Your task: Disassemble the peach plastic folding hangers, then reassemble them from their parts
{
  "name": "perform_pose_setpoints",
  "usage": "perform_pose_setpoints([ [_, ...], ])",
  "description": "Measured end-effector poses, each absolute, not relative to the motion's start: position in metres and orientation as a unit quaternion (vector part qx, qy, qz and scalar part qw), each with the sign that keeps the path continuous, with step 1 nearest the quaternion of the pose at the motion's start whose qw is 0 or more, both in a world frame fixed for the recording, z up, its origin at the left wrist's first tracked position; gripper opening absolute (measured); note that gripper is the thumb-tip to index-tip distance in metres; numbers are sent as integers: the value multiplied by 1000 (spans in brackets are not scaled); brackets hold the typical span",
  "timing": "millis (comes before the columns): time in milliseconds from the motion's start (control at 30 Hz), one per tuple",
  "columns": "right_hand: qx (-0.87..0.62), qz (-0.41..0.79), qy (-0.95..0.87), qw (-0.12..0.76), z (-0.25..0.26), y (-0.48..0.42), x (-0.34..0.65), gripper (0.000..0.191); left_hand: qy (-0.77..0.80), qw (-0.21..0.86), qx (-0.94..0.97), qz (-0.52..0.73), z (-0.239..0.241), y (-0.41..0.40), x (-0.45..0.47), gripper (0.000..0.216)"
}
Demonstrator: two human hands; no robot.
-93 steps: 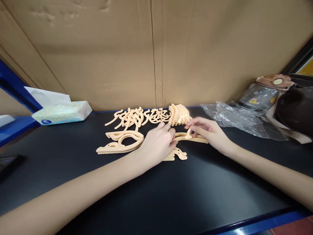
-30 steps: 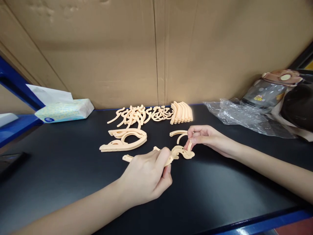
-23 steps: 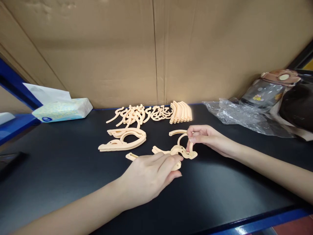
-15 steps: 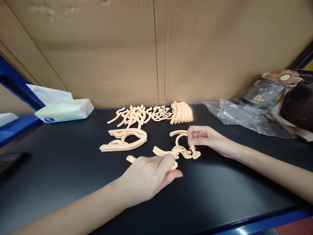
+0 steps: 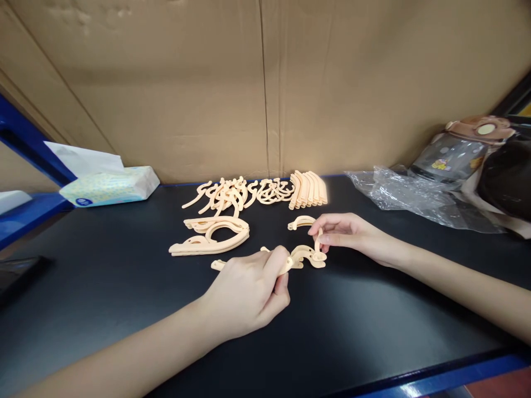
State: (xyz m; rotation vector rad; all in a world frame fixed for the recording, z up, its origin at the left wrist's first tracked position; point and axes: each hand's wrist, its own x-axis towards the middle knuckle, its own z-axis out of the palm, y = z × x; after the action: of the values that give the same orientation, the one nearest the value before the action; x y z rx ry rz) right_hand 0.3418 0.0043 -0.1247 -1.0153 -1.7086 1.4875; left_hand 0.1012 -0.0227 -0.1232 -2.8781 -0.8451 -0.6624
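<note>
My left hand [image 5: 249, 290] is closed on a peach plastic hanger arm [image 5: 290, 261] lying low over the black table [image 5: 124, 309]. My right hand [image 5: 348, 235] pinches a small curved hook piece [image 5: 318, 246] and holds it against the arm's right end. One loose curved piece [image 5: 299, 222] lies just behind my right fingers. A stack of assembled folding hangers [image 5: 209, 239] rests to the left. Along the back lie a heap of hook parts [image 5: 240, 194] and a neat row of arm parts [image 5: 309, 189].
A tissue pack [image 5: 108, 185] sits at the back left by a blue shelf frame [image 5: 25, 155]. Crumpled clear plastic [image 5: 406, 196] and a bottle with a brown lid [image 5: 460, 149] lie at the back right. Cardboard [image 5: 265, 83] walls the rear. A dark flat object [image 5: 16, 276] lies far left.
Both hands came forward from the parts row to the table's middle. My left hand closed round the hanger arm, and my right brought the hook piece in against its end.
</note>
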Motion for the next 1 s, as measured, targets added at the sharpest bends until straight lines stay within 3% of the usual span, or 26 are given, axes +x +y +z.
perform_pose_setpoints([
  [367,-398,572,-644,316,-120,2,340,13,-212,68,-937,-270,-127,-22,103,17],
  [633,-398,557,-658,313,-122,4,341,21,-226,99,-935,-253,-125,-23,101,29],
  [867,-397,556,-662,308,-124,4,343,25,-264,88,-932,-232,-126,-25,101,10],
  [1000,-395,556,-664,307,-123,3,343,22,-270,86,-934,-219,-124,-24,103,9],
])
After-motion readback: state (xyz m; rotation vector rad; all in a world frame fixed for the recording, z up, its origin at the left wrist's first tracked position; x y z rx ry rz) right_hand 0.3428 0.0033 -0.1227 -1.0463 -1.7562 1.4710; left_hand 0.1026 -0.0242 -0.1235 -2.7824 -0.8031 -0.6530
